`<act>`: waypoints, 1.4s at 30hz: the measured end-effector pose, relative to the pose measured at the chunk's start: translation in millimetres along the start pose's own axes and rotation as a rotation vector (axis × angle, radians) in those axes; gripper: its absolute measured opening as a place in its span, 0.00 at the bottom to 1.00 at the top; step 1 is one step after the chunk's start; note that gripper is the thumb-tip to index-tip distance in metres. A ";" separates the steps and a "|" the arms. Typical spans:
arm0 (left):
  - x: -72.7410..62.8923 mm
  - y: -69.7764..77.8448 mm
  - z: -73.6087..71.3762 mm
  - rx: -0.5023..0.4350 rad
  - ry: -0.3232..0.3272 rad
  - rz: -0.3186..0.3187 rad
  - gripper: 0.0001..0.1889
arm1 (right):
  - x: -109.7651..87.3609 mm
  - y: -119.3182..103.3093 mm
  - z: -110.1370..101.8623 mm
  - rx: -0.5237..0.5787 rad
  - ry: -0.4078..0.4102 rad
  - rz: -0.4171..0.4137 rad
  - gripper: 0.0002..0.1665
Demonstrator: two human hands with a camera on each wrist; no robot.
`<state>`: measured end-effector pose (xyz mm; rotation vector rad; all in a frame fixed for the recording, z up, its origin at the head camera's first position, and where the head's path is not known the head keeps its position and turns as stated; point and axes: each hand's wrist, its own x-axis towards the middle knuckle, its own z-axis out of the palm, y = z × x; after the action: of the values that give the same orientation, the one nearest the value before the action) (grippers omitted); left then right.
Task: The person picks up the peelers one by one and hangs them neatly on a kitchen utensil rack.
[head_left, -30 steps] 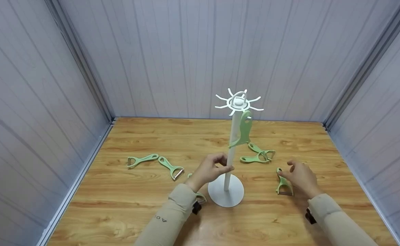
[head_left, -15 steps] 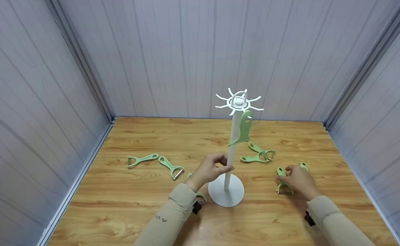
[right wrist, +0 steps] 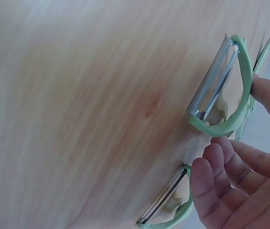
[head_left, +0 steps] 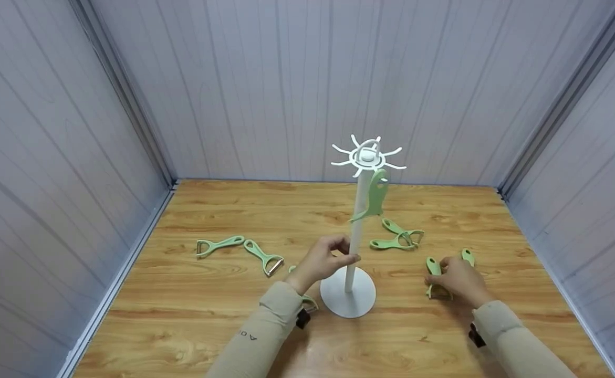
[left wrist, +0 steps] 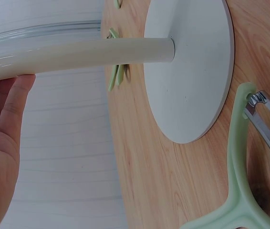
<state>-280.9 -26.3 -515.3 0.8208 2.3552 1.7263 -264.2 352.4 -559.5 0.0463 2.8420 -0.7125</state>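
Observation:
My left hand (head_left: 324,262) grips the white pole (head_left: 360,210) of an upright stand between thumb and fingers, above its round base (head_left: 333,296). In the left wrist view a green peeler (left wrist: 238,143) lies beside that base, partly under my forearm in the head view. My right hand (head_left: 462,281) pinches a green peeler (head_left: 433,266) at the neck near its blade, thumb on one side and fingers on the other in the right wrist view. A second peeler (head_left: 468,256) lies by that hand, partly hidden behind it. One peeler (head_left: 376,197) hangs from a hook.
White hooks (head_left: 394,152) ring the top of the stand. Behind it, two peelers (head_left: 389,244) overlap on the wooden table (head_left: 207,310). To the left lie a peeler (head_left: 223,243) and another peeler (head_left: 257,253) with a toothed blade. Pale panel walls enclose the table.
My right hand has lowered onto the right-hand peeler, its thumb sliding from the handle toward the blade end. The second peeler beside it has come into sight. The left hand stays on the pole.

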 end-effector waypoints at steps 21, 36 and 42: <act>0.0 0.2 0.3 -0.023 -0.012 -0.001 0.08 | -0.2 -0.4 2.1 0.144 -0.053 -0.012 0.28; 0.7 -2.5 1.7 -0.031 0.001 0.024 0.07 | -5.8 -15.1 -3.3 0.148 0.052 -0.087 0.28; -0.3 -0.6 1.3 -0.009 0.005 0.010 0.07 | -8.4 -23.7 -2.4 0.154 0.136 -0.134 0.26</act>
<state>-280.4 -25.4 -516.4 0.8296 2.3492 1.7435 -258.3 332.8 -544.7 -0.0753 2.9337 -0.9915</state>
